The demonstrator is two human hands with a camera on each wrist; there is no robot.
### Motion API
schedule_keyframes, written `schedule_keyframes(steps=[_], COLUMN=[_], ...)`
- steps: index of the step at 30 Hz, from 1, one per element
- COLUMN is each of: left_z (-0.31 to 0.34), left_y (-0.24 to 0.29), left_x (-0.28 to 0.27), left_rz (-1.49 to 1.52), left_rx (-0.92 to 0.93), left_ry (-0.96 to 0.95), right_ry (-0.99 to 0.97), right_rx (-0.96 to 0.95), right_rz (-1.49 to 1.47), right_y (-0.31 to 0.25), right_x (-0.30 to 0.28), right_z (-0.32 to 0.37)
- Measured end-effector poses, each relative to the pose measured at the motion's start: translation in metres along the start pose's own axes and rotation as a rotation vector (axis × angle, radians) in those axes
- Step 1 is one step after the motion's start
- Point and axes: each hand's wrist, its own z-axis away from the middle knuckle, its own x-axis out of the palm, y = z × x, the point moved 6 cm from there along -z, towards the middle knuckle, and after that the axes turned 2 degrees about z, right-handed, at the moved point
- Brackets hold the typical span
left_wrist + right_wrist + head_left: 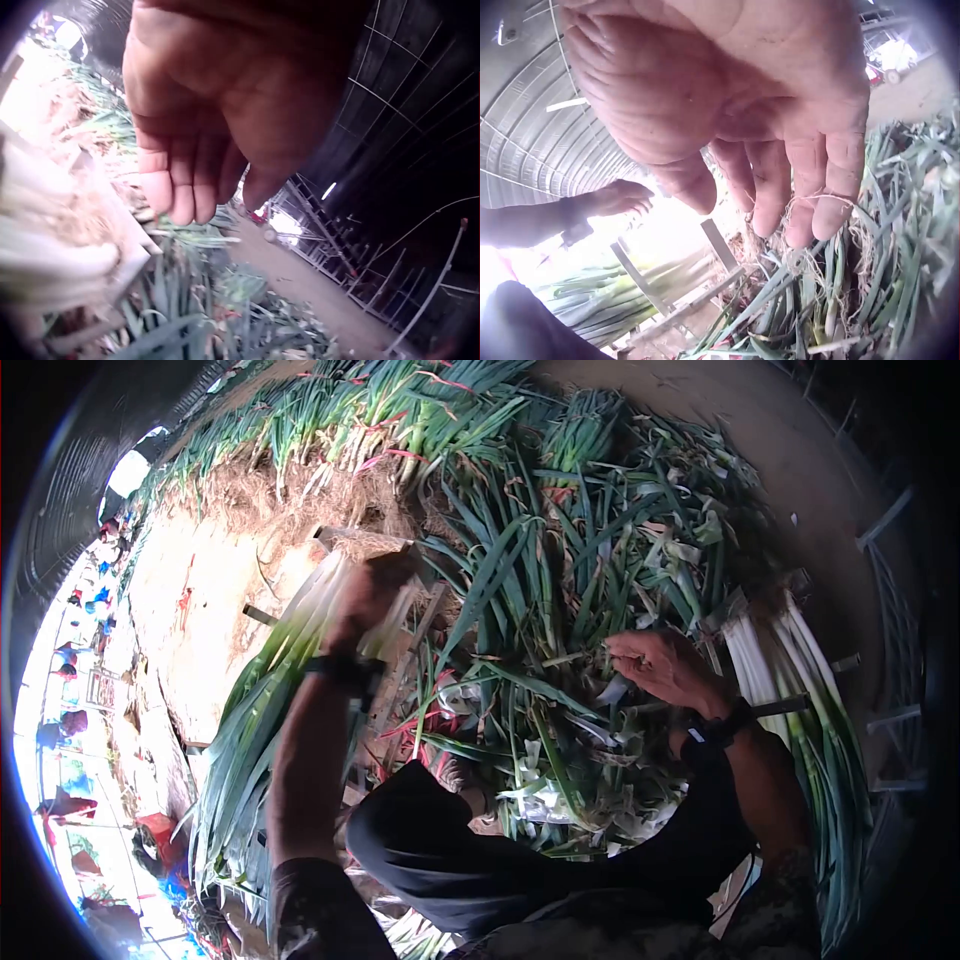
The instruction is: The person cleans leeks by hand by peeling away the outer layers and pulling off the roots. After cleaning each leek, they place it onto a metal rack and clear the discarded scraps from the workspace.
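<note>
My left hand (368,598) is over the white ends of a bundle of green onions (272,660) lying on a small frame at the left. In the left wrist view its fingers (180,184) hang loosely, with nothing between them. The right hand (672,668) hovers above a heap of green onions (540,550) in the middle, fingers slightly bent. A thin stringy root (821,198) crosses its fingertips in the right wrist view, and no onion lies in the palm. Both wrists wear dark bands.
Another bundle of green onions (800,670) rests on a rack at the right. Tied bunches (370,430) stand in rows along the back. Loose leaves and peelings (545,800) cover the ground near the knees. Bare earth (640,380) shows behind.
</note>
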Motion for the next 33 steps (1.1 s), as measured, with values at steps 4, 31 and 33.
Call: schedule_keyframes(steps=[4,31,33], left_z=[-0.001,0.305,0.27], left_y=[-0.088,-0.42,-0.373], left_x=[0.126,0.316,0.297], left_rz=[-0.942,-0.933,-0.859], left_rx=[-0.19,-0.718,-0.835], left_ry=[0.012,-0.394,-0.208], right_ry=[-0.111,-0.468,-0.576], right_rx=[0.12,0.258,0.479], right_rz=[0.151,0.166,0.102], right_y=[-0.02,0.027,0.078], right_x=[-0.02,0.012,0.038], right_z=[0.015,0.057,0.085])
